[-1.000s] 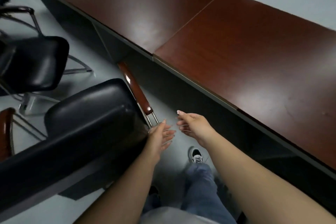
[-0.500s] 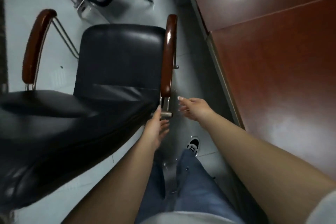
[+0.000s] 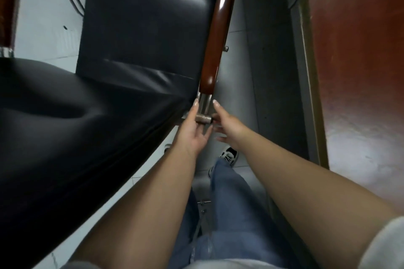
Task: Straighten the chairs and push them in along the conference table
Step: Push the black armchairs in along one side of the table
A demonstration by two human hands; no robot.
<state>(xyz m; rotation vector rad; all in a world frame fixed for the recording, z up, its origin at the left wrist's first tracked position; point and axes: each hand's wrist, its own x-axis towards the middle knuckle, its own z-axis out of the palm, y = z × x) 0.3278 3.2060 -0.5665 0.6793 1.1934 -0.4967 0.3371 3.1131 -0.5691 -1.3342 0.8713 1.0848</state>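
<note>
While the chair (image 3: 140, 28) stands side-on to the table (image 3: 358, 72), left hand (image 3: 192, 129) and right hand (image 3: 229, 124), fingers relaxed, flank its metal bracket (image 3: 204, 116), touching—likely for turning it; no firm grip visible.

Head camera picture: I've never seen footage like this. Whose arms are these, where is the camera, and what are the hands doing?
No machine here: a person wears a camera on the head, looking down at their own arms, jeans and shoe. The left hand and right hand reach to the metal post under the chair's wooden armrest. The fingers look fairly straight, touching rather than a firm grip; nothing is carried. On the right runs the reddish-brown conference table, with grey floor between it and the chair.
</note>
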